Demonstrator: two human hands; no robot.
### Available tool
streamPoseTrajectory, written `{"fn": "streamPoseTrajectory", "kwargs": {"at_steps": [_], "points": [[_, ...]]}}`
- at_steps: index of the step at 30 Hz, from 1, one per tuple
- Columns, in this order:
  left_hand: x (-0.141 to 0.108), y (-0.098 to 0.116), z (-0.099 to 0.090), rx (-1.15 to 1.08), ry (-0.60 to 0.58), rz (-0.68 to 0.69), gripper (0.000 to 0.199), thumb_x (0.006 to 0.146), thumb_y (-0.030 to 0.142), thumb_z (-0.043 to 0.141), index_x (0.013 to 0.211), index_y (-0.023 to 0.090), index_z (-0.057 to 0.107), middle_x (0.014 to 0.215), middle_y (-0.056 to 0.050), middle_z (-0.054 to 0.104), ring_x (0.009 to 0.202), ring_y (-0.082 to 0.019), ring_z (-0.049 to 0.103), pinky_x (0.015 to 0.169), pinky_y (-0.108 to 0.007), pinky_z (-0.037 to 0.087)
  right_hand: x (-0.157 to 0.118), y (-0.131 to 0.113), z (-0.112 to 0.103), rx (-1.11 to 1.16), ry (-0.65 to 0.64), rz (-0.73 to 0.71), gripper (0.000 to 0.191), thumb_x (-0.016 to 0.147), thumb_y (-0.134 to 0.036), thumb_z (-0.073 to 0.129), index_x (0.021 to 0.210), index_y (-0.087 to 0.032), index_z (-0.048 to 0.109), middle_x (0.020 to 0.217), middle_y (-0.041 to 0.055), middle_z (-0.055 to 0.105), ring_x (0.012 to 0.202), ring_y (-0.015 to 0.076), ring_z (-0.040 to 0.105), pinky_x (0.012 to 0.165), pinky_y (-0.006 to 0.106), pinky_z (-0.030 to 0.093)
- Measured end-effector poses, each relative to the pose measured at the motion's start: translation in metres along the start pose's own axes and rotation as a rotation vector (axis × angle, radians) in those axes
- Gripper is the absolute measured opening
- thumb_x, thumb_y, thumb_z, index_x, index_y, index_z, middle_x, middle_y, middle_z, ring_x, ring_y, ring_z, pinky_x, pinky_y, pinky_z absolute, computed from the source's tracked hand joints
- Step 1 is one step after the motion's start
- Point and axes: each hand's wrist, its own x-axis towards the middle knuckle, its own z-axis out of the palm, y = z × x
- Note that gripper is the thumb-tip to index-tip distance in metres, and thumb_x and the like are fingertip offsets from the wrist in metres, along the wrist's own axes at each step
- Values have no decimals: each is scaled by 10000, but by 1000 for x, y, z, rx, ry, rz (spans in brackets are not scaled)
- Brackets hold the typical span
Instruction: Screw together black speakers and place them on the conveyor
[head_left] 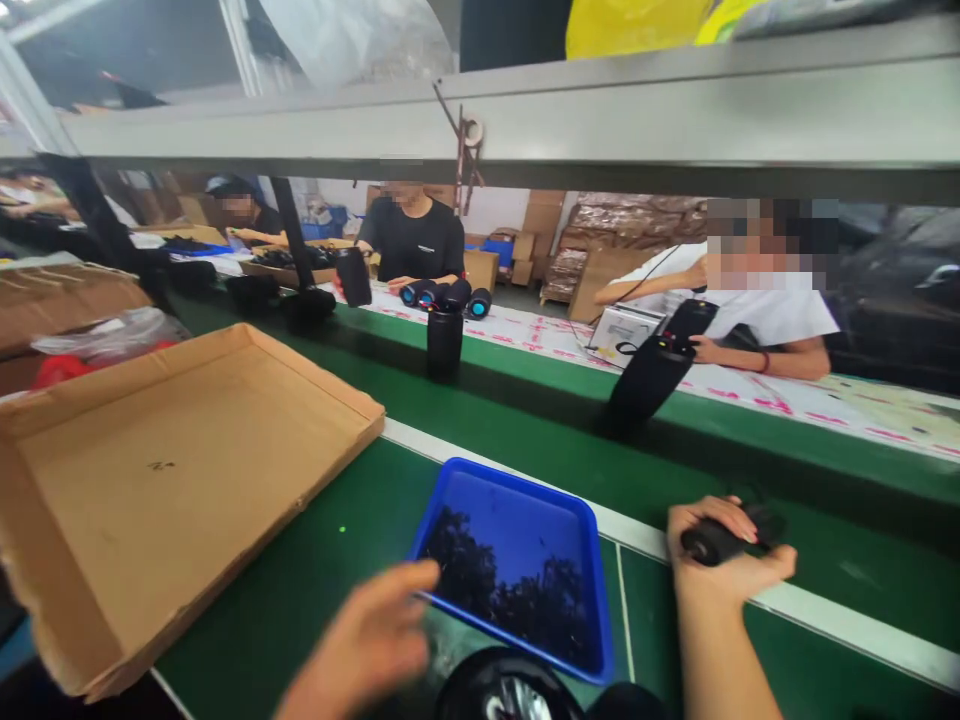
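At the right, my right hand (731, 550) is wrapped round a black cylindrical tool (709, 541), above the white strip along the green bench. My left hand (375, 635), blurred, hovers by the near left corner of a blue tray (604, 600); its fingers are apart with nothing between them. Small dark pieces (510, 590) lie in the tray. Below the tray, at the bottom edge, is a round, glossy black object (506, 690), partly cut off.
A shallow cardboard box (172, 480) lies at the left. Black cylinders (445, 343) stand on the green belt beyond the tray. Across it, one person (424, 240) sits in black and another (787, 305) in white. A metal shelf (637, 110) spans overhead.
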Motion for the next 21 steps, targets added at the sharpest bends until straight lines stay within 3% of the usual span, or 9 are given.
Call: {"fn": "streamPoseTrajectory", "kwargs": {"at_steps": [2, 3, 7, 9, 10, 13, 17, 21], "points": [[25, -21, -6, 77, -14, 9, 210, 976, 213, 482, 1154, 292, 560, 1182, -63, 615, 1119, -227, 587, 936, -390, 515, 3, 3, 4, -249, 50, -134, 174, 1040, -229, 531, 1058, -59, 497, 843, 29, 424, 654, 65, 432, 526, 97, 411], [38, -31, -4, 121, -69, 25, 186, 982, 188, 453, 1070, 261, 599, 1094, -53, 632, 1042, -205, 605, 904, -359, 511, 4, 4, 6, -369, 74, -182, 157, 1032, -204, 540, 1065, -55, 502, 864, 36, 439, 677, 71, 454, 539, 101, 432], [78, -63, 26, 258, -361, 90, 97, 841, 119, 643, 908, 181, 675, 974, -52, 640, 946, -220, 584, 864, -373, 478, 7, 10, 13, -833, 148, -317, 150, 1011, -146, 560, 1114, -44, 520, 918, 56, 483, 751, 98, 517, 602, 133, 508], [86, -71, 40, 311, -435, 91, 26, 833, 163, 673, 819, 144, 662, 910, -51, 625, 927, -222, 569, 857, -401, 463, 8, 12, 15, -1058, 173, -378, 169, 1001, -119, 569, 1144, -44, 523, 936, 60, 494, 762, 100, 530, 622, 139, 524], [88, -73, 43, 325, -452, 86, 85, 853, 191, 663, 791, 134, 651, 886, -48, 616, 922, -217, 564, 859, -409, 455, 8, 12, 15, -1168, 189, -409, 174, 995, -105, 572, 1150, -43, 526, 932, 58, 497, 750, 95, 529, 614, 131, 521], [91, -69, 38, 305, -468, 68, 177, 890, 239, 639, 747, 135, 639, 839, -32, 613, 885, -196, 564, 851, -398, 450, 6, 8, 15, -1486, 276, -505, 165, 973, -63, 588, 1129, -41, 540, 862, 32, 489, 660, 60, 493, 540, 79, 469], [91, -57, 22, 179, -397, 55, 181, 947, 210, 557, 818, 140, 663, 874, -30, 631, 857, -165, 584, 828, -341, 462, 2, -2, 8, -2025, 474, -613, 219, 922, -53, 656, 1113, -48, 548, 780, 2, 450, 597, 41, 425, 477, 49, 379], [90, -55, 16, 58, -310, 56, 156, 932, 172, 569, 843, 176, 697, 942, -7, 659, 893, -138, 612, 860, -269, 451, 8, -23, -15, -2701, 685, -659, 431, 810, -219, 815, 1092, -66, 528, 684, -39, 357, 515, 18, 284, 434, 63, 223]]}}
